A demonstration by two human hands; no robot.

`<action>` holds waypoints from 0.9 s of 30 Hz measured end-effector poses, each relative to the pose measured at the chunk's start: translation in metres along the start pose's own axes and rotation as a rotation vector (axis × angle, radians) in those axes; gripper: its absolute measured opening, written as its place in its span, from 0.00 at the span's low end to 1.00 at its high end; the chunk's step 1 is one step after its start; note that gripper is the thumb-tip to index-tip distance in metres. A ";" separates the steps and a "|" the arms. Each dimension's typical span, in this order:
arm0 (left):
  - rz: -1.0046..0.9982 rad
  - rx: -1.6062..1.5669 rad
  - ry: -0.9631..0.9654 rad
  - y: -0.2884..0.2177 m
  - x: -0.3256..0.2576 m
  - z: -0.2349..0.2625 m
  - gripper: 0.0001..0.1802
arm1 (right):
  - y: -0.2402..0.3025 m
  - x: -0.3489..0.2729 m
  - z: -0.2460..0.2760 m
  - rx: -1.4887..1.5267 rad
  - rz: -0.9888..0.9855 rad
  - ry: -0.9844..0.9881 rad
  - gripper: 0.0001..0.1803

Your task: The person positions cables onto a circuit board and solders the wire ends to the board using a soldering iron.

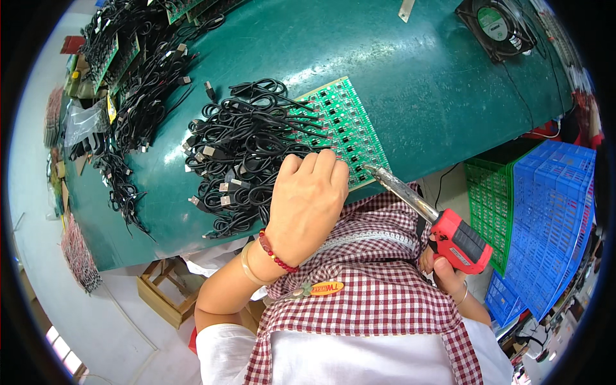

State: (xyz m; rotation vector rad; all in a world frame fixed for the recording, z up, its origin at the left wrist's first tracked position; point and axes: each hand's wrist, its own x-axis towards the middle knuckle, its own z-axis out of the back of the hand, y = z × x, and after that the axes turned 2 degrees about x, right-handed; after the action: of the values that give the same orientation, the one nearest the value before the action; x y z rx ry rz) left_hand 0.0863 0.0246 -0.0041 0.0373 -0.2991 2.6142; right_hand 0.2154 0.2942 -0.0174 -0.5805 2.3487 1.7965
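The left hand point(307, 204) lies knuckles up, its fingers point(324, 160) held close together and curled down onto the near edge of a green circuit board point(343, 125). The fingertips are hidden behind the knuckles, so I cannot tell whether they pinch anything. A red bead bracelet point(274, 253) and a pale bangle point(249, 268) circle that wrist.

The right hand point(444, 269) sits low at the right, fingers wrapped tight around the grip of a red soldering gun point(459, 239). The gun's metal barrel point(398, 186) slants up and to the left, and its tip point(367, 168) rests at the board's near right corner, just beside the left hand's knuckles.

The board lies flat on a dark green surface point(410, 83), near its front edge. A tangle of black cables point(240, 154) with small plugs spreads over the board's left side and onto the surface. More cables and boards point(138, 58) are heaped at the far left. A small black fan point(497, 25) sits at the far right of the surface. Green and blue crates point(545, 192) stand to the right, below the surface. A red-and-white checked apron point(378, 289) covers the person's front.
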 end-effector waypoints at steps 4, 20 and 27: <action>-0.042 0.004 0.013 0.003 0.002 0.008 0.06 | -0.004 0.003 0.002 0.000 -0.032 0.002 0.22; 0.091 -0.052 -0.531 0.137 0.046 0.060 0.04 | 0.015 0.037 -0.007 0.009 0.322 -0.251 0.24; 0.357 0.428 -0.130 0.246 0.092 0.026 0.22 | 0.022 0.042 -0.015 0.091 0.340 -0.217 0.24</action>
State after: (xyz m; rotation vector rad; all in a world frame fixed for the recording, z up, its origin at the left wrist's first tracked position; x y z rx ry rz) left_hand -0.1144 -0.1456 -0.0218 0.3291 0.2382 2.9881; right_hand 0.1704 0.2749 -0.0075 0.0311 2.4708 1.7568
